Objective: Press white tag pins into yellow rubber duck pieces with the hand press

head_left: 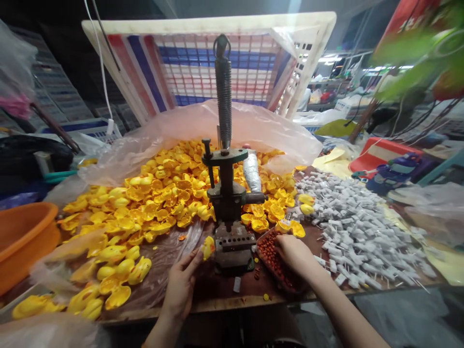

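My left hand [184, 277] pinches a small yellow plastic duck half [208, 248] between thumb and fingers, just left of the base of a dark metal hand press [235, 249]. To the right of the press, my right hand [295, 252] reaches into a shallow tray [290, 285] of small red-brown beads [268, 251]. Its fingers are curled down among the beads, and their tips are hidden. A tall spring [225, 101] tops the press, and a lever wrapped in silvery tape [252, 170] rises at its right side.
Yellow duck shells [163, 193] lie heaped behind and left of the press on clear plastic sheeting. A pile of grey-white plastic parts with thin metal pins [362, 232] covers the right side. An orange basin [27, 241] stands far left; a white crate [217, 24] leans behind.
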A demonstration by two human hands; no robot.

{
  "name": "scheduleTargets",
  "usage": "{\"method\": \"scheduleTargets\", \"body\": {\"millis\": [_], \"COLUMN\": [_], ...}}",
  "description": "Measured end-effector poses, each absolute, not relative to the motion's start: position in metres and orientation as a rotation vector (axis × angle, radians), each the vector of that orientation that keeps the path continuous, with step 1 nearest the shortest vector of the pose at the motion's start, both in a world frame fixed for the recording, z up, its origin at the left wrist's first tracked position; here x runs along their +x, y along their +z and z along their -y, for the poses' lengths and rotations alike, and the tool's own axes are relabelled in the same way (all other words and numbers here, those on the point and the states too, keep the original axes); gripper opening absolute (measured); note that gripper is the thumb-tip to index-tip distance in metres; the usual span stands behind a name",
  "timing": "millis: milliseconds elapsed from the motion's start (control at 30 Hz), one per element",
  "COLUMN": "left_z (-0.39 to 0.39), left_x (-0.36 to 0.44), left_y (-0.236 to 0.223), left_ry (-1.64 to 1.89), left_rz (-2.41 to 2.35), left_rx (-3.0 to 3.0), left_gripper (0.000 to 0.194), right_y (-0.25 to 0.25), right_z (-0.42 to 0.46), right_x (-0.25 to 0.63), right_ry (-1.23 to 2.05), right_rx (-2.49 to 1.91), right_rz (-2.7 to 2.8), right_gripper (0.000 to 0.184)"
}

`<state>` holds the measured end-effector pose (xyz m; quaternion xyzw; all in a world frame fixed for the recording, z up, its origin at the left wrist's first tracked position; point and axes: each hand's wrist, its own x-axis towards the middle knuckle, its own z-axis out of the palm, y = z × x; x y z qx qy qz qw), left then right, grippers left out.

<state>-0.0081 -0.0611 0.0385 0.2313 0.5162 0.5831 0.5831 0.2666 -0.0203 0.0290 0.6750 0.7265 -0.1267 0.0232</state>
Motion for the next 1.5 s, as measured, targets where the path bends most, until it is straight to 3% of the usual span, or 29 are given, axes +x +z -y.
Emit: {"method": "scheduleTargets", "body": {"millis": [200, 333, 400, 467, 567, 633, 867, 1200, 1500], "left_z": [0.064, 0.064, 0.063, 0.06, 0.058, 0.057, 0.058, 0.061, 0.061], "left_x": [-0.009, -0.006, -0.002, 0.004, 0.015, 0.02, 0.021, 0.025, 0.021], "left_y": [0.039, 0.036, 0.035, 0.035, 0.037, 0.039, 0.042, 0.045, 0.041], "left_ry": [1.348, 1.349, 1.346, 1.356, 1.377, 1.377, 1.361, 1.304, 1.304], "left_rz": [-1.188, -1.174, -1.168, -1.15, -1.107, -1.085, -1.03, -0.998, -0.975], "left_rx": [0.573, 0.548, 0.514, 0.487, 0.46, 0.45, 0.429, 0.378, 0.382], "left_gripper": [0.044, 0.045, 0.045, 0.044, 0.039, 0.038, 0.038, 0.037, 0.036], "right_y": [0.03, 0.036, 0.041, 0.045, 0.044, 0.041, 0.033, 0.036, 0.033], "right_z": [0.021, 0.022, 0.024, 0.029, 0.039, 0.045, 0.046, 0.046, 0.047], "right_x": [0.265, 0.266, 0.257, 0.237, 0.197, 0.175, 0.162, 0.161, 0.162], "right_ry": [-0.487, -0.595, -0.843, -1.3, -1.982, -2.188, -2.198, -2.632, -2.608], "right_rx": [2.032, 2.129, 2.209, 2.234, 2.157, 2.137, 2.246, 2.23, 2.221], "right_rz": [-2.257, -2.36, -2.567, -2.792, -2.887, -2.882, -2.924, -2.579, -2.555], "right_gripper": [0.025, 0.015, 0.009, 0.006, 0.012, 0.014, 0.014, 0.012, 0.013]}}
